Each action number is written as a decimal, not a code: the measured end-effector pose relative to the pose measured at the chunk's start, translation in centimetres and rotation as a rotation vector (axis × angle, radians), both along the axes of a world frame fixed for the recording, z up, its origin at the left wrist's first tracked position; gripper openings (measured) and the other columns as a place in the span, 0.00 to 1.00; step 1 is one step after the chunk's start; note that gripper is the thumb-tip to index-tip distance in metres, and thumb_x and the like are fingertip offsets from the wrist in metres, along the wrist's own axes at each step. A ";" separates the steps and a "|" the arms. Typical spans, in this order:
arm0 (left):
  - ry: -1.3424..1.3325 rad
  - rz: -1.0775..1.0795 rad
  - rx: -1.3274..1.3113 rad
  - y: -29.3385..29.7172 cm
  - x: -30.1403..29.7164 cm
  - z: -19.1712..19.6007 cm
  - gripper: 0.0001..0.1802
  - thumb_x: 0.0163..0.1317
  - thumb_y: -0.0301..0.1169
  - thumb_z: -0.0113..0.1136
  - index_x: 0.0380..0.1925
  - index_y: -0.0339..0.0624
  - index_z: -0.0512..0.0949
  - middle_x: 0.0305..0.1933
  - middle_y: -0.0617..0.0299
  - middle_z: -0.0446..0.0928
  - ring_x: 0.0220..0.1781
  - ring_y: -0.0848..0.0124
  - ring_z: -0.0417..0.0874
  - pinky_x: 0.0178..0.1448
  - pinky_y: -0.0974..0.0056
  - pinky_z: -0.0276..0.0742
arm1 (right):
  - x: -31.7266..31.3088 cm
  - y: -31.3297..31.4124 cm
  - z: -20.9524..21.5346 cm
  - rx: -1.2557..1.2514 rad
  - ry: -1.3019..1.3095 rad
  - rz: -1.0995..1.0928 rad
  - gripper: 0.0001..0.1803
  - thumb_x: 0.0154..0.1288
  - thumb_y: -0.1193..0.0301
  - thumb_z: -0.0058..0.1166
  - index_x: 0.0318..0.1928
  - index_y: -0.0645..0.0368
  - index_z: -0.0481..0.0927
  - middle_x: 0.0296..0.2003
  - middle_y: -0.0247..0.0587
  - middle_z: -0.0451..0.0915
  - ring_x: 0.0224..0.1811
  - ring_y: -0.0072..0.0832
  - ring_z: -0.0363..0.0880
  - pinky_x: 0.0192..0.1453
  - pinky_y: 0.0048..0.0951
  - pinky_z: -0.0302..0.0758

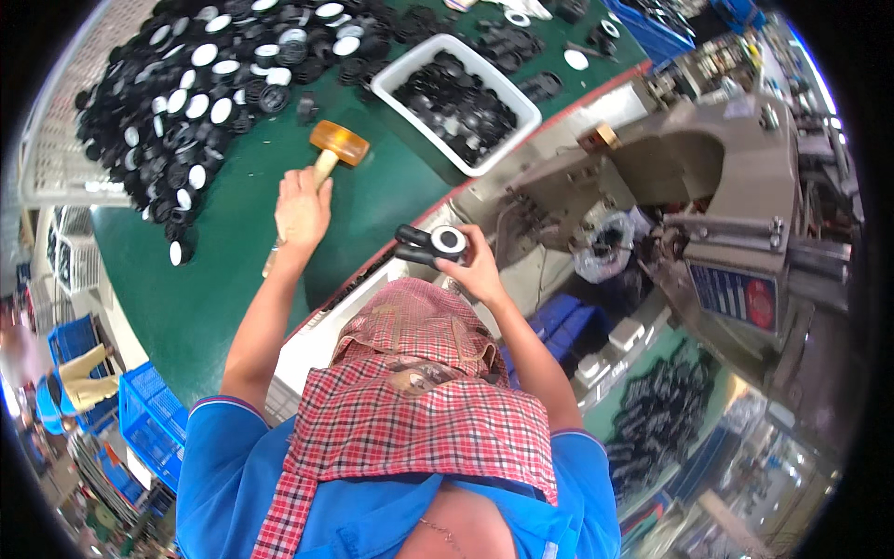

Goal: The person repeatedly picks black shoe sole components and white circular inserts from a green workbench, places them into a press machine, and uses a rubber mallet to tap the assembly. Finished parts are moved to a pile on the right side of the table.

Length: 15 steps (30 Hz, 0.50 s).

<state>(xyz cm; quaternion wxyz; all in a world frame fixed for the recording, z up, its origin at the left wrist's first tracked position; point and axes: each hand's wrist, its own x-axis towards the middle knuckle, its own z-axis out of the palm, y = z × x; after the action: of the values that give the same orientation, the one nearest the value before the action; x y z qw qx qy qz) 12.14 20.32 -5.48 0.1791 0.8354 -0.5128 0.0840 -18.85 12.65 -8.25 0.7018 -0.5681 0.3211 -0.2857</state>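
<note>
A mallet with an amber head (341, 143) and a pale wooden handle lies over the green tabletop. My left hand (303, 212) is closed over its handle, back of the hand up, and the handle's end shows beside my wrist. In front of my apron, near the table's red edge, my right hand (477, 267) grips a black two-pronged plastic part (417, 246). A white ring with a dark centre sits on top of that part, and its prongs point left. My right fingertips are partly hidden behind it.
A big heap of black round parts with white discs (186, 102) covers the far left of the green table (186, 317). A white bin (517, 98) of small black parts stands beyond my right hand. A large machine (726, 186) stands at right.
</note>
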 end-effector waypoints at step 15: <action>-0.203 -0.219 -0.191 -0.5 -2.7 -1.2 0.23 0.67 0.38 0.58 0.54 0.30 0.71 0.52 0.41 0.73 0.55 0.46 0.73 0.59 0.49 0.70 | -19.3 6.6 -3.0 -0.213 0.678 -0.292 0.27 0.61 0.61 0.61 0.58 0.60 0.76 0.51 0.50 0.81 0.53 0.43 0.80 0.57 0.39 0.75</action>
<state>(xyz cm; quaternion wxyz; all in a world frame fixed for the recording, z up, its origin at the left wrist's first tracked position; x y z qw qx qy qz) 9.45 19.85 -6.67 0.2131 0.7409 -0.6059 0.1964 -38.13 19.23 -11.26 0.4444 -0.6485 0.5812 -0.2103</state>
